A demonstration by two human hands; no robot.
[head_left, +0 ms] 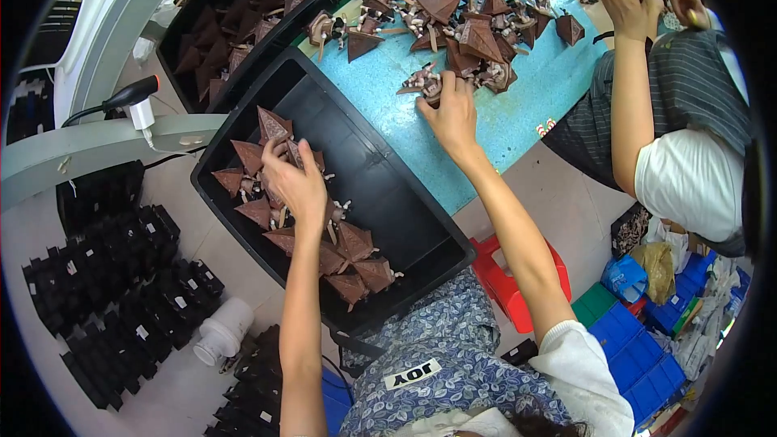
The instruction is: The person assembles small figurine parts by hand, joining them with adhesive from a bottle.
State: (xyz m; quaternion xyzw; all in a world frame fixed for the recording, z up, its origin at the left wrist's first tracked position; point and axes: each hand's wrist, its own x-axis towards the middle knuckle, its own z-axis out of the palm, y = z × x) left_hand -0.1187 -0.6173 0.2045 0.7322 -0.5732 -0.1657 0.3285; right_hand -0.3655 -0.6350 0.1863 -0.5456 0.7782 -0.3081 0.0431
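Observation:
My left hand (pixel 298 190) reaches into a black plastic bin (pixel 388 186), its fingers and thumb curled round a brown pointed, roof-shaped piece (pixel 293 154). More such brown pieces (pixel 353 240) with small pale parts lie along the bin's left side and near end. Over the blue tabletop (pixel 376 97), my right hand (pixel 455 120) closes its thumb and fingers on a brown-and-cream ornament (pixel 423 83); the fingers partly cover it. Just beyond that hand spreads a heap of similar brown ornaments (pixel 477 36), with pale figures and thin sticks among them.
A second black bin (pixel 251 48) holding brown pieces stands at the far left. A co-worker's hand (pixel 622 0) holds a brown piece at far right. Near me are a red stool (pixel 518 295) and blue crates (pixel 627 340). Black parts (pixel 97 283) stand in rows on the left floor.

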